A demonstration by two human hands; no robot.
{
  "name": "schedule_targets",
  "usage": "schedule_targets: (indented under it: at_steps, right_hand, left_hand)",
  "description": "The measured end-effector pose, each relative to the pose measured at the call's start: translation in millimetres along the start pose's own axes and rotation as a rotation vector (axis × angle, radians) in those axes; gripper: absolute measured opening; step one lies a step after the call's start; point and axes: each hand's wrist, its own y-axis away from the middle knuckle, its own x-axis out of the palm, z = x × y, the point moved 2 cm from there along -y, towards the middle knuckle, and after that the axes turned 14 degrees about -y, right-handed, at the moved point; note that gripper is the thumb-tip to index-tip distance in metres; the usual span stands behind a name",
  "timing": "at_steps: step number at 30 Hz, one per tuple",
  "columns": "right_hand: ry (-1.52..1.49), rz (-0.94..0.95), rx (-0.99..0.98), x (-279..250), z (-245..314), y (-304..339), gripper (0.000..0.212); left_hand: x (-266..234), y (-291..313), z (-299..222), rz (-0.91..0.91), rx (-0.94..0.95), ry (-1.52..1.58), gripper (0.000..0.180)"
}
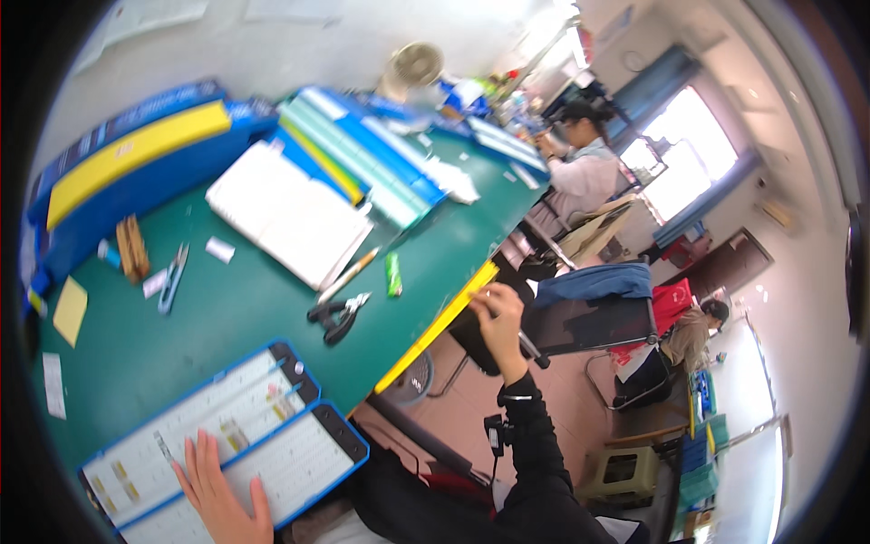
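- In the head view: steadying, as it seems, the open blue-edged folder at the near left of the desk, best done with light and flat pressure, so as not to disturb the small brownish pieces on its white pages.
- For good handling, better to lift the left hand straight up than to slide it across the pages.
- Same view, pose: left hand spread wide, on or just over the pages, thumb apart.
- Right hand raised near the yellow desk edge, well apart from the folder, fingers bent and narrow; impossible to tell if holding something small.
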Motion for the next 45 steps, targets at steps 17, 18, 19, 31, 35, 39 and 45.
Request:
schedule_targets:
  at_steps: [17, 18, 19, 31, 35, 39, 45]
  right_hand:
    - [-0.101, -0.074, 0.442, -6, -39, -10, 0.008]
    - [-0.174, -0.114, 0.542, -9, -44, -11, 0.007]
    - [-0.072, -0.12, 0.409, -14, -26, -20, 0.006]
    - [-1.348, 1.164, -0.227, -20, 311, -15, 0.011]
    - [-1.587, 1.198, -0.186, 9, 341, -30, 0.012]
    - [-1.633, 0.911, 0.023, 32, 340, -83, 0.012]
    - [-1.873, 0.72, 0.189, 74, 281, -139, 0.031]
  left_hand:
    - [1, -1, 2, 0.107, -0.006, 0.174, 0.057]
    - [1, -1, 4, 0.109, -0.007, 0.173, 0.057]
    - [2, 0, 5, 0.11, -0.018, 0.172, 0.057]
    - [-38, 8, -15, 0.482, 0.475, 1.108, 0.068]
    - [-22, 19, -5, 0.851, 0.641, 1.495, 0.052]
    - [-21, 40, 35, 0.927, 0.408, 1.871, 0.031]
    - [-37, 44, 58, 0.05, -0.527, 1.759, 0.031]
